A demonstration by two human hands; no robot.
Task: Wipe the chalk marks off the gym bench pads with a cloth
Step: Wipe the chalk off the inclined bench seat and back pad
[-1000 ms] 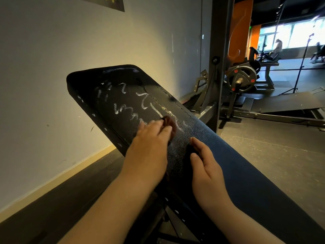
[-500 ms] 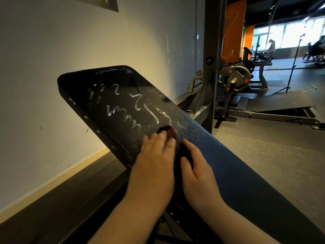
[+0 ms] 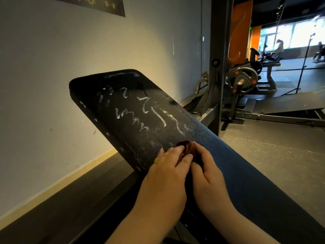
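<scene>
The pale wall (image 3: 52,67) runs close along my left. It leaves only a narrow strip of dark floor (image 3: 70,199) beside the bench, while to my right the grey floor lies wide open. The black bench pad (image 3: 237,164) slopes up and away from me. Its rounded top edge is near the wall and its left edge is studded with pale spots. Past its right edge stands a dark rack upright (image 3: 218,67), with a weight plate (image 3: 243,79) behind it.

Both my forearms reach up the pad, side by side. My left hand (image 3: 167,166) lies palm down, its fingers close together and nearly straight, pressing on the cloth (image 3: 186,146). My right hand (image 3: 207,169) sits just beside it, with its forefinger and thumb against the cloth's right side. I cannot tell whether it pinches the cloth or only touches it.

The cloth is a small brown wad, bunched mid-pad at my fingertips. The chalk marks (image 3: 133,118), white squiggles and strokes, cover the pad above it up towards the top edge.
</scene>
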